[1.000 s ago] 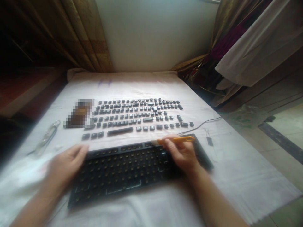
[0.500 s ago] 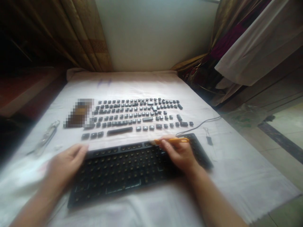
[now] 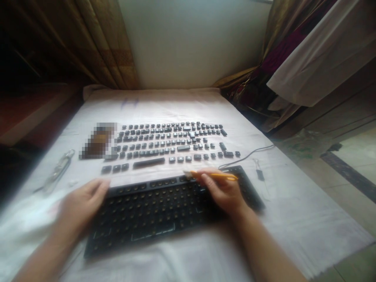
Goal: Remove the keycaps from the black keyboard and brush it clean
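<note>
A black keyboard (image 3: 147, 211) with its keycaps off lies tilted across the front of the table. My left hand (image 3: 85, 201) grips its upper left corner, thumb along the edge. In my right hand (image 3: 225, 190) is a small paintbrush with an orange handle (image 3: 223, 176), held between thumb and fingers. The pale bristles of the brush (image 3: 187, 173) are at the keyboard's far edge, right of the middle. Behind the keyboard, loose black keycaps (image 3: 155, 136) lie in rows, with the long spacebar (image 3: 149, 163) nearest.
A white cloth (image 3: 293, 219) covers the table. A blurred-out flat object (image 3: 98, 141) lies left of the keycaps, and a clear slim packet (image 3: 60, 168) lies farther left. On the right are a black binder clip (image 3: 259, 174) and the keyboard's cable (image 3: 249, 153).
The brush in my right hand has shifted slightly and its angle has changed, with the bristles now a little farther left and higher. My left hand and the keyboard have stayed put.
</note>
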The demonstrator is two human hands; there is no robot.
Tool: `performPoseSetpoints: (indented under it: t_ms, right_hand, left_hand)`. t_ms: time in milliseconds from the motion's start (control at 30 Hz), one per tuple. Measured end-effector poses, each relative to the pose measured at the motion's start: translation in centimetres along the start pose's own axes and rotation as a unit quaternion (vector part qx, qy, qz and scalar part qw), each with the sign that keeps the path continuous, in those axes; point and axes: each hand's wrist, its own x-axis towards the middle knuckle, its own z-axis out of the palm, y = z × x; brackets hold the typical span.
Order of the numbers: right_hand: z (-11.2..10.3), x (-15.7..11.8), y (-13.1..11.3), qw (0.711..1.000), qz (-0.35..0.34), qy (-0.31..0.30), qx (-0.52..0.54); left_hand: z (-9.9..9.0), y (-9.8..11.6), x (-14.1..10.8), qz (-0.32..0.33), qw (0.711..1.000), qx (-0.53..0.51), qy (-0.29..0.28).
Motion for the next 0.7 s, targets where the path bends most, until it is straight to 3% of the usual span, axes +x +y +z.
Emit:
performPoseSetpoints:
  t_ms: [300, 533, 700]
  right_hand:
    - [-0.66, -0.06, 0.02, 0.998, -0.022, 0.048, -0.017]
    - [-0.58, 0.26, 0.18, 0.997, -0.036, -0.020, -0.072]
    - [-0.41, 0.30, 0.22, 0.997, -0.032, -0.035, -0.059]
  left_hand:
    - [0.39, -0.29, 0.22, -0.023, 1.000, 0.001, -0.007]
    - [0.32, -0.37, 0.07, -0.019, 1.000, 0.001, -0.013]
    - [0.29, -0.22, 0.12, -0.021, 1.000, 0.002, -0.011]
